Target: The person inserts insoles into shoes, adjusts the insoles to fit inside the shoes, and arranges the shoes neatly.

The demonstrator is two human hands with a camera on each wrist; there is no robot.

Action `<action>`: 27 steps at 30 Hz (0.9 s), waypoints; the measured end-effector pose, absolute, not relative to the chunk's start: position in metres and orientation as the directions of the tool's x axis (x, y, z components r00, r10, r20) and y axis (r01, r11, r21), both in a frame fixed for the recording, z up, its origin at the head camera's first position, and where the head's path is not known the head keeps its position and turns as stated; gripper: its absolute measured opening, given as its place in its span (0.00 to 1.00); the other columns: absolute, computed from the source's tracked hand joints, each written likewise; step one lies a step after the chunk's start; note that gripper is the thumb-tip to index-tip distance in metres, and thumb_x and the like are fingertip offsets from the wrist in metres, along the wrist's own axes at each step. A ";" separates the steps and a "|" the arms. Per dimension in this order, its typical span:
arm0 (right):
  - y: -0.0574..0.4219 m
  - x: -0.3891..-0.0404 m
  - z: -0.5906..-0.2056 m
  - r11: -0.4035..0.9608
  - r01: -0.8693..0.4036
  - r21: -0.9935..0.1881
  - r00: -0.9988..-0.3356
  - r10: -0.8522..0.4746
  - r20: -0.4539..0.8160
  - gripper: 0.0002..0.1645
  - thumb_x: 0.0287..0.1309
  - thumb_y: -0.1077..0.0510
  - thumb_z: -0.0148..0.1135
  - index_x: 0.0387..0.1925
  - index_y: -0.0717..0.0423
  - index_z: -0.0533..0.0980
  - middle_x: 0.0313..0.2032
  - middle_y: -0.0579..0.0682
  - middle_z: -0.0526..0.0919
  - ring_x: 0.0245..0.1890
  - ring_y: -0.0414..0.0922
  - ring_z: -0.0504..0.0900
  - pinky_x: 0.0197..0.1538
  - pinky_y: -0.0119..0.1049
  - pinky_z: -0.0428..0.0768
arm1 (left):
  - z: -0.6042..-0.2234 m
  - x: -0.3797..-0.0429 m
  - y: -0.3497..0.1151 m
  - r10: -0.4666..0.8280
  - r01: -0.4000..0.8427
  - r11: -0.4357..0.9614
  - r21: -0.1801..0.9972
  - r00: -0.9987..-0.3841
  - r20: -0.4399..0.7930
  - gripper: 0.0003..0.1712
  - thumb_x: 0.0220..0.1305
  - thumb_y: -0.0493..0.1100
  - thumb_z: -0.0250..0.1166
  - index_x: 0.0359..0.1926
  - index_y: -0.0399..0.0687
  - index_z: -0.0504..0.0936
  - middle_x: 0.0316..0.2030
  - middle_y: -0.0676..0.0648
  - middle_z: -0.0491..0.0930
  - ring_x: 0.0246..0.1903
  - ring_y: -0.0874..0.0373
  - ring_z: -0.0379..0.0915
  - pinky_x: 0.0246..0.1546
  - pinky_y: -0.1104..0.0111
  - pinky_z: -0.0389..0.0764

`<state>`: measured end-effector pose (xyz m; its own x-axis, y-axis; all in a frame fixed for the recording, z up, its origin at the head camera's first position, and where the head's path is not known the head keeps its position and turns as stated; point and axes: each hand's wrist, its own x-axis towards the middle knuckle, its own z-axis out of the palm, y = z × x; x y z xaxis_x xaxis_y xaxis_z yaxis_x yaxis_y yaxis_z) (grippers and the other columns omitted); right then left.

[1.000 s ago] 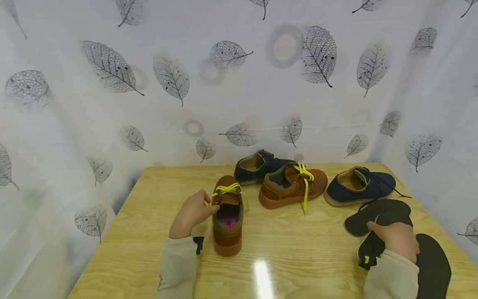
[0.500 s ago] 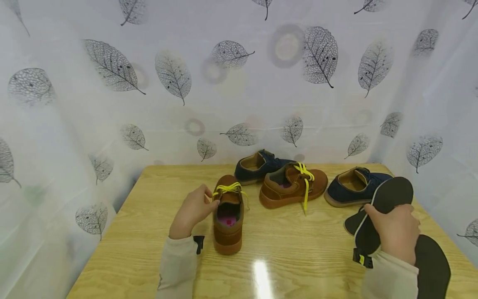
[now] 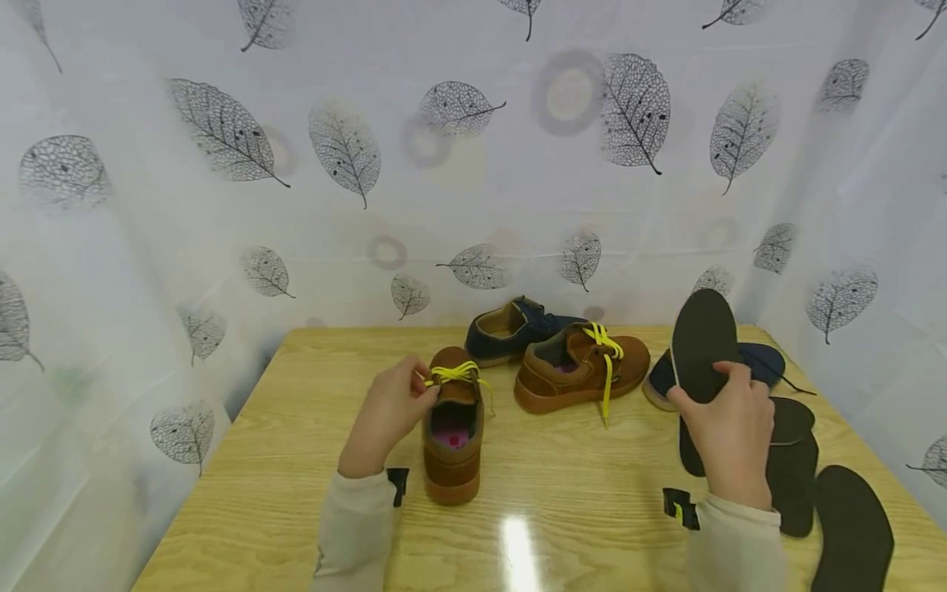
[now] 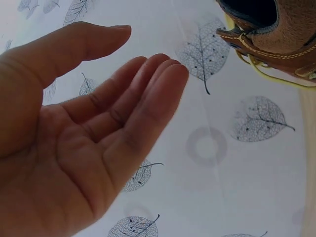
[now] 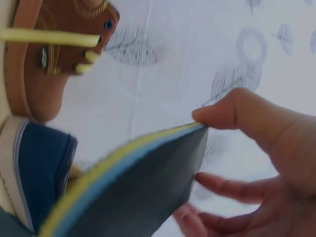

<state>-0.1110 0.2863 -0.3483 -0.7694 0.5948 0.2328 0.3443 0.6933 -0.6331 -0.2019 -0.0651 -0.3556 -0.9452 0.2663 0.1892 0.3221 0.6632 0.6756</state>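
My right hand (image 3: pixel 732 444) holds up a dark shoe insole (image 3: pixel 703 341), pinched by its edge between thumb and fingers. In the right wrist view the insole (image 5: pixel 148 177) shows a yellow and blue layered edge. To the left, a brown shoe (image 3: pixel 452 473) with yellow laces stands with its toe facing away and a pink patch inside. Beside its laces hovers my left hand (image 3: pixel 386 415). The left wrist view has that hand (image 4: pixel 103 123) with relaxed fingers, thumb apart and nothing held; part of the brown shoe (image 4: pixel 291 34) lies beyond its fingertips.
Another brown shoe (image 3: pixel 629 366) with yellow laces stands mid-table, a navy shoe (image 3: pixel 484 335) behind it. A second navy shoe (image 3: pixel 765 362) is partly hidden by the raised insole. Dark insoles (image 3: pixel 854 522) lie at the right of the wooden table (image 3: pixel 592 501). A leaf-print curtain (image 3: pixel 473 197) surrounds it.
My right hand has lifted the insole off the pile at the right, then carried it up and left, tilting it upright. The left hand has barely shifted beside the brown shoe.
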 end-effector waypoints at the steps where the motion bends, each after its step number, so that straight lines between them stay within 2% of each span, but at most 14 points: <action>1: 0.282 -0.112 -0.348 0.716 0.318 -0.621 -0.776 0.573 0.263 0.40 0.54 0.54 0.67 0.62 0.72 0.62 0.53 0.78 0.64 0.52 0.74 0.61 0.54 0.65 0.60 | -0.356 -0.202 -0.064 0.277 0.349 0.655 0.670 -0.936 0.217 0.09 0.58 0.34 0.67 0.38 0.36 0.76 0.27 0.46 0.78 0.27 0.57 0.74 0.30 0.64 0.77; 6: 0.264 -0.116 -0.348 0.827 0.138 -0.545 -0.808 0.412 0.421 0.36 0.50 0.60 0.69 0.59 0.70 0.66 0.51 0.76 0.66 0.48 0.71 0.63 0.49 0.64 0.64 | -0.359 -0.203 -0.055 0.358 0.518 0.607 0.603 -0.855 0.374 0.09 0.54 0.29 0.67 0.36 0.34 0.77 0.26 0.46 0.76 0.26 0.56 0.73 0.29 0.66 0.77; 11: 0.248 -0.121 -0.352 0.887 -0.052 -0.459 -0.804 0.235 0.546 0.34 0.44 0.66 0.71 0.55 0.70 0.69 0.49 0.73 0.68 0.45 0.69 0.66 0.44 0.62 0.68 | -0.362 -0.202 -0.043 0.411 0.640 0.581 0.504 -0.764 0.497 0.11 0.52 0.27 0.68 0.37 0.35 0.77 0.27 0.46 0.74 0.25 0.56 0.71 0.28 0.67 0.76; 16: 0.234 -0.125 -0.355 0.907 -0.197 -0.371 -0.794 0.075 0.604 0.34 0.40 0.68 0.73 0.52 0.69 0.71 0.46 0.69 0.71 0.43 0.65 0.68 0.43 0.58 0.71 | -0.364 -0.200 -0.033 0.463 0.735 0.543 0.405 -0.665 0.586 0.16 0.51 0.28 0.70 0.42 0.33 0.76 0.30 0.44 0.74 0.28 0.55 0.72 0.30 0.66 0.77; 20: 0.224 -0.128 -0.357 0.905 -0.277 -0.321 -0.779 -0.016 0.627 0.33 0.37 0.69 0.74 0.50 0.68 0.73 0.45 0.68 0.72 0.42 0.65 0.70 0.45 0.57 0.71 | -0.363 -0.196 -0.026 0.493 0.772 0.515 0.371 -0.621 0.609 0.21 0.52 0.29 0.70 0.48 0.34 0.76 0.35 0.43 0.75 0.32 0.55 0.71 0.31 0.66 0.76; 23: 0.218 -0.130 -0.359 0.901 -0.330 -0.280 -0.771 -0.086 0.632 0.33 0.35 0.69 0.73 0.49 0.67 0.73 0.44 0.66 0.73 0.42 0.64 0.71 0.45 0.56 0.72 | -0.362 -0.192 -0.020 0.509 0.789 0.524 0.321 -0.592 0.625 0.24 0.52 0.31 0.70 0.52 0.36 0.75 0.43 0.42 0.74 0.40 0.51 0.71 0.38 0.63 0.77; 25: 0.215 -0.131 -0.360 0.900 -0.361 -0.246 -0.770 -0.139 0.622 0.32 0.35 0.69 0.73 0.48 0.66 0.74 0.44 0.65 0.73 0.42 0.63 0.72 0.46 0.56 0.72 | -0.362 -0.190 -0.015 0.527 0.798 0.546 0.254 -0.563 0.636 0.28 0.51 0.33 0.71 0.55 0.37 0.75 0.49 0.40 0.73 0.48 0.46 0.70 0.46 0.59 0.76; 27: 0.211 -0.131 -0.359 0.898 -0.388 -0.207 -0.769 -0.192 0.609 0.32 0.34 0.68 0.74 0.48 0.66 0.74 0.45 0.63 0.73 0.42 0.62 0.72 0.45 0.55 0.73 | -0.363 -0.189 -0.010 0.560 0.802 0.570 0.181 -0.540 0.628 0.35 0.49 0.37 0.74 0.60 0.38 0.72 0.56 0.38 0.70 0.57 0.43 0.66 0.56 0.54 0.70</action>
<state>-0.1315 0.2110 -0.3595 -0.7693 -0.1917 0.6095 -0.3880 0.8980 -0.2073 -0.1892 -0.0098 -0.3634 -0.5398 0.5601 0.6284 0.8017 0.5698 0.1807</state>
